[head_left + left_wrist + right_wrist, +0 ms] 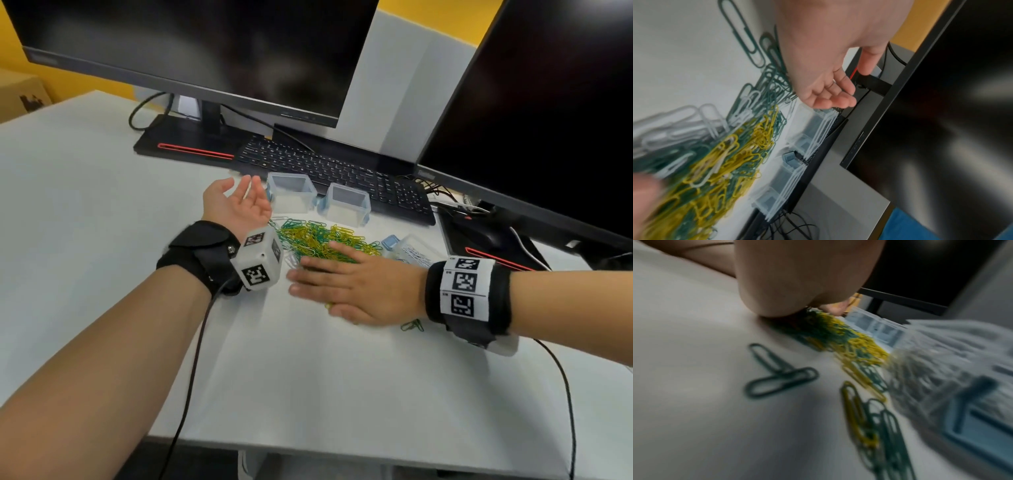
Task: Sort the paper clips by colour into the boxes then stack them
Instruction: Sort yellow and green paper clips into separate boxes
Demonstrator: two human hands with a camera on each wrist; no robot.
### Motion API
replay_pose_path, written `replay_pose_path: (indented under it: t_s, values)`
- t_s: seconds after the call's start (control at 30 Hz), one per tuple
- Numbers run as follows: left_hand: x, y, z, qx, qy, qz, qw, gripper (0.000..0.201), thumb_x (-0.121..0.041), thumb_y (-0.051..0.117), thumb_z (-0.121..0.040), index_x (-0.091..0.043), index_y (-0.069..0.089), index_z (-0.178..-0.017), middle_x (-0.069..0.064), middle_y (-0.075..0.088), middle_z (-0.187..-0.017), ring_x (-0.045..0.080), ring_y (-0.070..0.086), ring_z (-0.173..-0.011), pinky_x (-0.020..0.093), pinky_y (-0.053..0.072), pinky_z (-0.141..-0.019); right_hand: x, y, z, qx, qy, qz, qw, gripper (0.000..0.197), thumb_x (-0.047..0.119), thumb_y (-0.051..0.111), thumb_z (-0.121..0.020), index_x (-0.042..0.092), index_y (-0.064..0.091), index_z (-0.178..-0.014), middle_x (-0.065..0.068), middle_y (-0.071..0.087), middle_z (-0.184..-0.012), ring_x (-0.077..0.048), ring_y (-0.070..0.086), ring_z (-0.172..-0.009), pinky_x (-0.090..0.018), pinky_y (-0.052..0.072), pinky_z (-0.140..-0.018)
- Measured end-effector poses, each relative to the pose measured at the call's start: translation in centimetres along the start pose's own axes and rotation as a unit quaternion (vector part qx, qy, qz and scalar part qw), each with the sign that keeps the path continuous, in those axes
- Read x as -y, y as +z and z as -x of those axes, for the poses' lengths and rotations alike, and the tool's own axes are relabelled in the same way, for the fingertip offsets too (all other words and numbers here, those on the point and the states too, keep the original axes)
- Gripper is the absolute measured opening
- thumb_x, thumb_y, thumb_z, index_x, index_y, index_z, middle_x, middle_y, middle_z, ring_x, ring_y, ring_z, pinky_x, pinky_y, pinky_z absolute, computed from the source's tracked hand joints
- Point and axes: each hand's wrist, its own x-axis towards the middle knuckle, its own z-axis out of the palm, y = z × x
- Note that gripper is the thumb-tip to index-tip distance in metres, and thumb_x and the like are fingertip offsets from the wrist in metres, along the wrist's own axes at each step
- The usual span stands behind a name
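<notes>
The right hand (356,291) lies flat, fingers straight, on the paper clips (318,240) heaped mid-desk (likely spreading them), while the left hand (236,202) hovers, palm up and holding nothing, beside two boxes (291,195) near the keyboard (342,171).

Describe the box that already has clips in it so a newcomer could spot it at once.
Start at the black keyboard and come toward the clip pile. At the pile's right end, beside the right hand, lies a clear box holding white clips. The two boxes against the keyboard look empty.
</notes>
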Motion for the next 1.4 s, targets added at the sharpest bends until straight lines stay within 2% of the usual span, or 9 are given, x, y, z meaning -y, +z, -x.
replay_pose_path:
  t_s: [0.1,0.23,0.33,0.57,0.63,0.8,0.93,1.13,1.4]
  values:
    - [1.3,0.5,0.0,-0.033,0.031,-0.056,0.997,0.024,-0.022,0.036,-0.095,-0.009,0.056,-0.097,0.005,0.058,-0.095,0.016,0.056,-0.076,0.025,0.044,-0.071,-1.2,-0.8,-0.6,-0.037,0.053,-0.099,0.993,0.053,0.037,0.019,-0.103,0.025,0.015,-0.154,0.005,0.011,-0.162,-0.012,0.005,-0.149,-0.044,0.003,-0.121]
    - [2.7,0.6,0.1,-0.049,0.048,-0.075,0.995,0.032,-0.026,0.030,-0.099,-0.008,0.056,-0.096,0.005,0.059,-0.092,0.016,0.057,-0.080,0.029,0.045,-0.081,-2.7,-2.7,-3.0,-0.117,0.206,-0.267,0.934,0.049,0.036,0.048,-0.099,0.021,0.040,-0.145,-0.002,0.047,-0.140,-0.012,0.045,-0.120,-0.021,0.033,-0.102]
    - [3.5,0.7,0.3,-0.046,0.052,-0.074,0.995,0.034,-0.027,0.029,-0.099,-0.007,0.056,-0.096,0.007,0.058,-0.091,0.018,0.057,-0.083,0.031,0.045,-0.086,-3.0,-3.2,-5.3,-0.036,0.241,-0.275,0.930,0.059,0.047,0.063,-0.087,0.021,0.047,-0.138,-0.005,0.052,-0.123,-0.015,0.048,-0.105,-0.023,0.037,-0.088]
    - [4.4,1.0,1.0,-0.019,0.025,-0.095,0.995,0.022,-0.021,0.040,-0.093,-0.007,0.058,-0.092,0.005,0.058,-0.085,0.016,0.057,-0.076,0.027,0.048,-0.071,-4.3,-2.6,-6.2,-0.105,0.269,-0.305,0.907,0.028,0.026,0.070,-0.087,0.012,0.065,-0.111,0.007,0.063,-0.100,-0.012,0.057,-0.089,-0.025,0.043,-0.080]
    - [4.6,1.3,1.2,0.015,0.012,-0.134,0.991,0.019,-0.016,0.043,-0.091,-0.007,0.059,-0.091,0.005,0.060,-0.086,0.016,0.058,-0.079,0.026,0.049,-0.076,-5.2,-1.8,-5.2,-0.137,0.323,-0.453,0.820,0.022,0.021,0.070,-0.088,0.009,0.066,-0.107,0.004,0.064,-0.095,-0.012,0.059,-0.083,-0.026,0.049,-0.077]
    - [5.1,1.9,1.6,0.116,-0.037,-0.314,0.942,0.028,-0.014,0.042,-0.091,-0.009,0.063,-0.108,0.006,0.066,-0.108,0.016,0.061,-0.096,0.025,0.046,-0.087,-4.2,-0.9,-3.4,-0.274,0.271,-0.840,0.382,0.020,0.002,0.046,-0.098,-0.004,0.060,-0.111,-0.014,0.067,-0.099,-0.018,0.069,-0.083,-0.020,0.057,-0.071]
    - [5.5,2.1,1.9,0.157,-0.092,-0.356,0.917,0.042,-0.003,0.038,-0.088,-0.004,0.056,-0.126,0.010,0.060,-0.109,0.014,0.053,-0.081,0.025,0.050,-0.082,-3.3,-0.5,-3.3,-0.316,0.215,-0.896,0.224,0.032,0.001,0.036,-0.101,-0.016,0.050,-0.125,-0.028,0.061,-0.120,-0.031,0.070,-0.090,-0.025,0.059,-0.072]
    - [5.9,1.8,1.8,0.129,-0.025,-0.447,0.885,0.037,0.006,0.044,-0.093,-0.005,0.057,-0.126,0.010,0.066,-0.099,0.011,0.062,-0.078,0.021,0.056,-0.076,-3.2,0.1,-2.8,-0.308,0.181,-0.915,0.187,0.034,0.001,0.034,-0.100,-0.013,0.051,-0.127,-0.027,0.060,-0.123,-0.034,0.065,-0.103,-0.034,0.056,-0.089]
    - [6.0,1.9,1.9,0.142,0.006,-0.444,0.885,0.027,-0.014,0.042,-0.099,-0.012,0.065,-0.115,0.005,0.072,-0.103,0.012,0.067,-0.088,0.022,0.056,-0.076,-2.9,0.8,-3.0,-0.334,0.198,-0.880,0.275,0.028,0.006,0.045,-0.099,-0.001,0.059,-0.123,-0.018,0.065,-0.121,-0.027,0.066,-0.107,-0.025,0.055,-0.089]
